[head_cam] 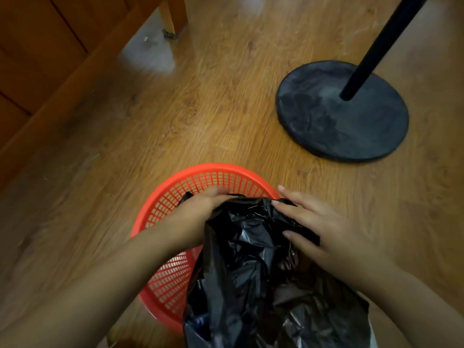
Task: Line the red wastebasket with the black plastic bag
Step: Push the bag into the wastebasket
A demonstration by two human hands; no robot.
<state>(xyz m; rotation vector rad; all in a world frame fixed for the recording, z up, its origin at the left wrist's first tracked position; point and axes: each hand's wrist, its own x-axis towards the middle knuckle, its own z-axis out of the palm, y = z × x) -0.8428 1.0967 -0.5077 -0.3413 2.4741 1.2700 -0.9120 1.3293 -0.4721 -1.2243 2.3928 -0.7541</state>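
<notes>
The red wastebasket [175,189], a round mesh one, stands on the wooden floor at the bottom centre. A crumpled black plastic bag [251,272] lies over its right and near side, spilling past the rim toward me. My left hand [200,207] reaches inside the basket and grips the bag's far edge. My right hand [308,222] rests on the bag's right side at the rim, thumb and fingers pinching a fold. The basket's bottom and right rim are hidden by the bag.
A black round stand base [341,111] with a black pole [376,46] sits on the floor to the right and beyond the basket. Wooden furniture [37,59] lines the left, with a wooden leg [173,16] at the top centre.
</notes>
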